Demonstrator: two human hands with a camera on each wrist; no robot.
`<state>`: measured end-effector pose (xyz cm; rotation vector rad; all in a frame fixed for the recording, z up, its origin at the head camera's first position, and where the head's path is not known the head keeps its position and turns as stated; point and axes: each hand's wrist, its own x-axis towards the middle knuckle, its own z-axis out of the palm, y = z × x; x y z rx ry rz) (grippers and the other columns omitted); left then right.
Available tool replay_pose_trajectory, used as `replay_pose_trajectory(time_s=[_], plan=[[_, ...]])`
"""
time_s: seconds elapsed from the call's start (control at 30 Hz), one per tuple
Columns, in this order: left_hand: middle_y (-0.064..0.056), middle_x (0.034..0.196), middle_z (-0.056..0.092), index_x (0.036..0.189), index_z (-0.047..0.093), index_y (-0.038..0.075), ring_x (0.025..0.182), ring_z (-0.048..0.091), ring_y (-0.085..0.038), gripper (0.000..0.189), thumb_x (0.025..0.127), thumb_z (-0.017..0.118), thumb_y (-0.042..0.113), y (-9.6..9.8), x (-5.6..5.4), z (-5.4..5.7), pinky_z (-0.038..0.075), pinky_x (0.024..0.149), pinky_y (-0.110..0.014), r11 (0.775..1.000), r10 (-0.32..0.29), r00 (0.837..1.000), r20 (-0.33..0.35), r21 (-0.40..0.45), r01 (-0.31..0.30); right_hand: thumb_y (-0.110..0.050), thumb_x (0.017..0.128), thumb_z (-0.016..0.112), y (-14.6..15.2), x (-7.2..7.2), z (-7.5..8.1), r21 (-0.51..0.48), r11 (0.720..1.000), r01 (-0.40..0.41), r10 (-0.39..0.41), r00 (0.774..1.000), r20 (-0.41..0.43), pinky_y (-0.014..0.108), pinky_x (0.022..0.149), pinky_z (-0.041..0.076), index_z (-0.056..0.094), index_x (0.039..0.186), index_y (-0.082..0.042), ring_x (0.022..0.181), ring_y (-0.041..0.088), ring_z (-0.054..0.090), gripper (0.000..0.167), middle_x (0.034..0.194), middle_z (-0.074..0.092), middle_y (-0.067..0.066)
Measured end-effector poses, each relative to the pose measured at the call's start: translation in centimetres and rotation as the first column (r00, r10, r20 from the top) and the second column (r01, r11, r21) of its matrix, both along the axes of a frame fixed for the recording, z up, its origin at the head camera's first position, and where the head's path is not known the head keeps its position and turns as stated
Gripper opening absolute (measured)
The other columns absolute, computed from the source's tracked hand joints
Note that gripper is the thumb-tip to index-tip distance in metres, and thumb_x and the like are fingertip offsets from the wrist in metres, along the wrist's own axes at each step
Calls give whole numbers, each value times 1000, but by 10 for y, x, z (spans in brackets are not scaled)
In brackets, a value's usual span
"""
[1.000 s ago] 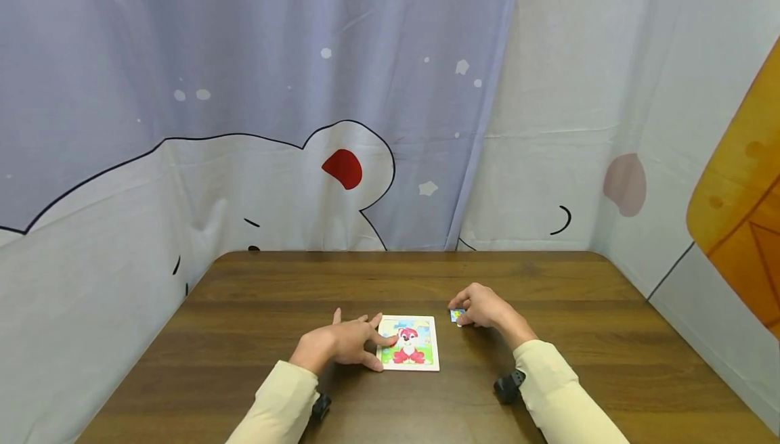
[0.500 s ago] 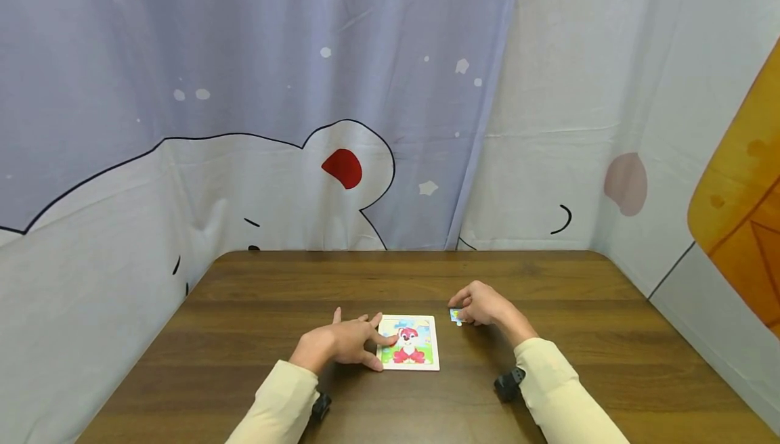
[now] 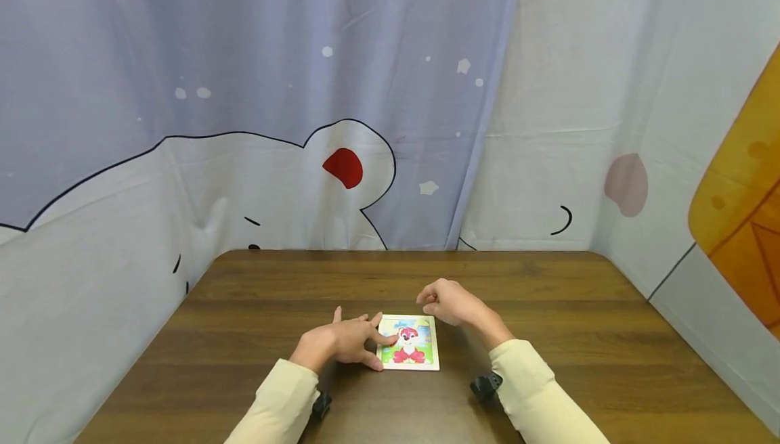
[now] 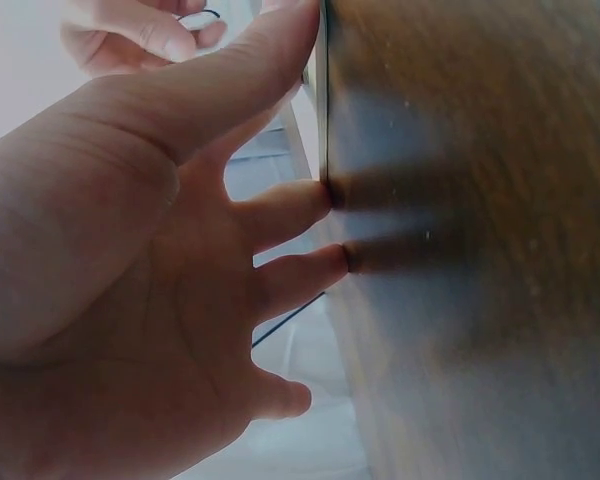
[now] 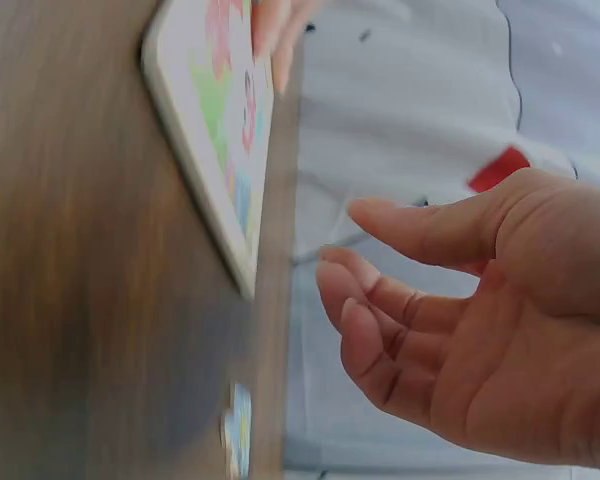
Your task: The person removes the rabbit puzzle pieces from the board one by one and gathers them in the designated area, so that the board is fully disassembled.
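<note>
A white-framed picture puzzle [image 3: 409,357] with a red-and-white cartoon animal lies flat on the table. My left hand [image 3: 347,342] rests on its left side with fingers spread; thumb and index finger touch the frame and picture. In the left wrist view, the left hand [image 4: 170,240] has two fingertips down at the frame and table. Above the puzzle's top right corner hovers my right hand [image 3: 453,303]. The right wrist view shows this hand [image 5: 480,320] loosely curled, thumb apart from fingers, nothing between them. A small puzzle piece [image 5: 241,430] lies on the table, hidden in the head view.
The brown wooden table [image 3: 274,295] extends around the puzzle on all sides. Behind it hangs a printed curtain [image 3: 274,187], which also runs along both sides. A small black device [image 3: 485,386] sits at the right wrist, another [image 3: 321,405] at the left.
My right hand has let go of the small puzzle piece and moved left, from beside the puzzle to above its top right corner. The left hand and puzzle have stayed put.
</note>
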<state>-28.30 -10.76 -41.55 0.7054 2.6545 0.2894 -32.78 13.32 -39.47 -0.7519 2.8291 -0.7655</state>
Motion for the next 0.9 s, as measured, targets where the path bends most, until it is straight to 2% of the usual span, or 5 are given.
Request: replay_pose_trajectory(time_s=[0.23,0.37,0.5,0.63,0.9], plan=[[-11,163,27,144,53,42,148,27,-33,63,84,72,49,0,-1,0,2,111,-74,1000,-1,1000,-5,0,1,0,89,71,-32,3,-9,82,990,-116,116,993,7,44,85,53,74,102,-3,94,24,63,13,97,69,8],[-12,162,28,143,55,41,147,27,-34,62,84,72,48,-1,0,0,3,110,-75,1000,-7,1000,-10,3,7,0,86,76,-40,3,-15,99,987,-128,127,992,15,45,87,53,74,103,-3,98,27,64,17,102,69,12],[-11,162,27,143,55,41,147,27,-34,61,84,72,48,-1,0,0,3,110,-75,1000,-10,1000,-9,3,10,-2,85,78,-44,3,-20,130,982,-140,140,990,4,43,88,52,74,101,-4,101,26,61,17,102,69,11],[-11,162,28,142,56,40,147,28,-35,61,84,72,48,-1,0,-1,3,110,-75,1000,-15,1000,-17,3,15,-3,85,78,-46,3,-22,146,979,-142,144,990,1,43,88,50,75,99,-5,101,25,56,15,98,66,9],[-12,162,29,141,58,39,147,28,-36,60,84,73,48,-2,-2,-3,3,109,-76,1000,-17,999,-27,7,17,-3,84,79,-47,2,-22,137,981,-134,132,991,25,40,88,50,74,96,-7,105,24,55,13,104,65,10]])
